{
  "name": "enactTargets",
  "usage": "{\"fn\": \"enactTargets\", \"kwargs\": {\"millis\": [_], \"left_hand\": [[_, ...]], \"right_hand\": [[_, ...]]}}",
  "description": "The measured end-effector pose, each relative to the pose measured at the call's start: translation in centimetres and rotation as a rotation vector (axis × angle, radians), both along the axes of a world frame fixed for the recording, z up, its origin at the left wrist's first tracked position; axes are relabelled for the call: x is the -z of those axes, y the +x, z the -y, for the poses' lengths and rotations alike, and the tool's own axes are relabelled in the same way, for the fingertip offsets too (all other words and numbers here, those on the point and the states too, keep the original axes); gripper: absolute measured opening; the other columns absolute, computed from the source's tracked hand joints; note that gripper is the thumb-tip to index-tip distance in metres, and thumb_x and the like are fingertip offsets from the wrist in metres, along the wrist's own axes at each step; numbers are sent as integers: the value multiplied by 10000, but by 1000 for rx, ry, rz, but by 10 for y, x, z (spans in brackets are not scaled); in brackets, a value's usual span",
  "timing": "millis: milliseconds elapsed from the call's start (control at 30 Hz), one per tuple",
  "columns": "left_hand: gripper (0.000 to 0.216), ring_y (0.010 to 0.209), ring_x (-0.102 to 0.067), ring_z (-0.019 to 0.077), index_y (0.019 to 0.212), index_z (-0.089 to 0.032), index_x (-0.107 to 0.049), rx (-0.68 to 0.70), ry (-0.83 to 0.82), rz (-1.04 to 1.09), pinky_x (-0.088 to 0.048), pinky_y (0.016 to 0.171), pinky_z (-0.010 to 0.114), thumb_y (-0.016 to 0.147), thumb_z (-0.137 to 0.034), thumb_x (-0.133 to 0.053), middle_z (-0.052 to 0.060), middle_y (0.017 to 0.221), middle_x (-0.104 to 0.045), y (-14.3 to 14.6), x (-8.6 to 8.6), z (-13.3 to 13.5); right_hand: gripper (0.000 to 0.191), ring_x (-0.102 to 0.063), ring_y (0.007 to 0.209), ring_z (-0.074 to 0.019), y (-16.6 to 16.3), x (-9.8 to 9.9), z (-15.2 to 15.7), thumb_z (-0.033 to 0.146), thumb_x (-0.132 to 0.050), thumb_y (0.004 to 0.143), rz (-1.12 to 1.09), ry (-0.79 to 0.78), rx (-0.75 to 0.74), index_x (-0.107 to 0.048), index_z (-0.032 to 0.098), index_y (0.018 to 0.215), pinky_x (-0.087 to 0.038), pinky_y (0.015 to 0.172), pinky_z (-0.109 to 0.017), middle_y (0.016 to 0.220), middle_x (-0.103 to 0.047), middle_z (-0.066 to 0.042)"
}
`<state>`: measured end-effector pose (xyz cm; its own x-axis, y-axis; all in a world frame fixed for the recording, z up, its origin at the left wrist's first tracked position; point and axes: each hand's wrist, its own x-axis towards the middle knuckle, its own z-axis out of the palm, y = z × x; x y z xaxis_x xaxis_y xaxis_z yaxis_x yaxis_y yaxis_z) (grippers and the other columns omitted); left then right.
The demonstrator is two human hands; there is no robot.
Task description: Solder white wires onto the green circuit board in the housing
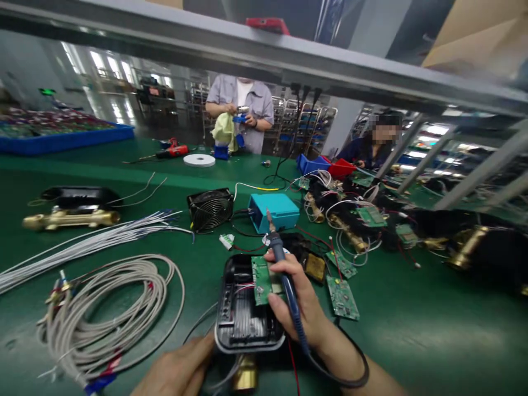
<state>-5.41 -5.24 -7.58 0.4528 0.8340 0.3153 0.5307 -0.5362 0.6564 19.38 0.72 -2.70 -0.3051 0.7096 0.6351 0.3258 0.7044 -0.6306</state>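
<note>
My right hand (pixel 303 300) is closed around a soldering iron (pixel 287 275), its tip pointing up and away. The thumb and fingers of this hand also touch a green circuit board (pixel 260 280) tilted over an open black housing (pixel 247 324). Thin red and white wires run from the board into the housing. At the housing's lower left side, my left hand (pixel 181 366) is slightly blurred, its fingers against the housing and their tips partly hidden. A brass fitting (pixel 246 375) shows below the housing.
Coiled grey cable (pixel 119 313) and white wires (pixel 94 245) lie left. A black fan (pixel 210 210) and teal box (pixel 278 212) stand ahead. Loose circuit boards (pixel 343 297) and brass-fitted units (pixel 468 247) lie right. A metal beam (pixel 231 41) crosses above; two people are beyond.
</note>
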Motion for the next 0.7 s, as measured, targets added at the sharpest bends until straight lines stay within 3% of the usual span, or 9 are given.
{"fn": "enactTargets", "kwargs": {"millis": [67,167,267,367,500,700], "left_hand": [[414,912,-737,198,1319,-431,-565,-15,-33,10,-596,753,217,938,-286,-495,-32,1092,-758,0,1,1],[366,887,-741,170,1275,-357,-611,-52,-79,74,-572,795,190,964,-254,-449,-15,1062,-766,3,-4,-3],[238,668,-699,144,955,-258,-721,-129,-131,165,-543,657,171,946,-266,-483,-10,770,-740,12,-9,-7],[262,591,-622,128,722,-201,-677,-212,-250,253,-451,566,182,901,-222,-488,-17,641,-668,24,-11,-10],[251,600,-549,129,665,-163,-636,-251,-379,309,-374,571,217,860,-213,-486,-12,614,-605,34,-15,-12],[183,612,-526,132,708,-162,-682,-286,-400,220,-340,576,230,800,-180,-525,-6,650,-585,28,-28,-3]], "right_hand": [[376,-524,1243,-235,0,2,-1,181,-545,852,10,11,-2,-459,284,1203,-441,1038,-433,1271,-554,-82],[365,-508,1265,-236,1,3,-2,201,-537,877,27,15,0,-444,288,1219,-444,1035,-436,1288,-549,-84],[355,-516,1261,-246,3,4,-2,211,-534,890,42,20,4,-445,280,1226,-455,1023,-442,1293,-554,-97],[346,-522,1258,-257,4,6,-3,200,-539,901,43,35,18,-465,271,1232,-448,1023,-449,1295,-560,-107],[348,-504,1273,-248,4,12,-8,167,-554,906,8,37,0,-482,261,1233,-390,1056,-435,1298,-558,-98],[358,-476,1291,-231,4,14,-8,163,-563,909,-34,16,-50,-472,260,1242,-319,1094,-409,1327,-533,-84]]}}
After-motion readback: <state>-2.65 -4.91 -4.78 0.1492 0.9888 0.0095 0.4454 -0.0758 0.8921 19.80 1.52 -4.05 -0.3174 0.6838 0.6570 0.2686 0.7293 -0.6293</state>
